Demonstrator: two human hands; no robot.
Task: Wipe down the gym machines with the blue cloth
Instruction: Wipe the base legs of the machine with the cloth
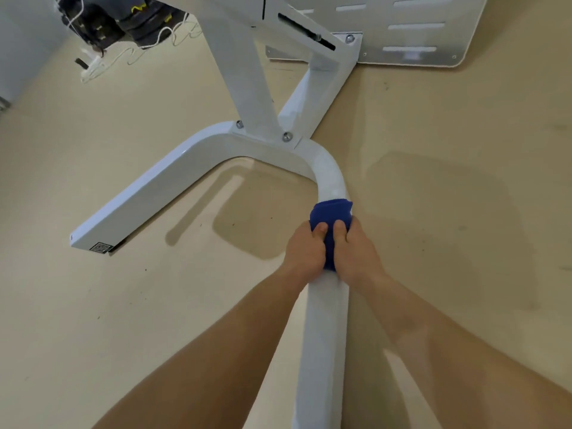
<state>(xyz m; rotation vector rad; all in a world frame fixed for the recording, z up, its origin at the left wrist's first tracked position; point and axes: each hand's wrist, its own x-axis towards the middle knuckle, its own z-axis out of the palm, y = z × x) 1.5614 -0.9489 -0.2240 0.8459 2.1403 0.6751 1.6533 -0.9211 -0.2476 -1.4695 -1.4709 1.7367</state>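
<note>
Blue cloth (pixel 331 212): bunched and draped over the top of the white base tube (pixel 323 335), just below the tube's bend.
Left hand (pixel 305 247): curled round the cloth on the tube's left side, thumb pressing into the fabric on top.
Right hand (pixel 359 252): curled round the cloth on the tube's right side, thumb on top, close beside the left thumb.
Gym machine frame: the tube curves into a U-shaped foot; its other leg (pixel 139 209) lies flat on the floor (pixel 448 181) to the left, with a QR sticker (pixel 100 247) at its end.
Upright post (pixel 244 72): rises from the middle of the foot, fixed with a bolt (pixel 287 136).
Slotted plate (pixel 418 29): white, at the upper right.
Cords (pixel 102 60): white, tangled on the floor at the upper left, beside dark gear.
</note>
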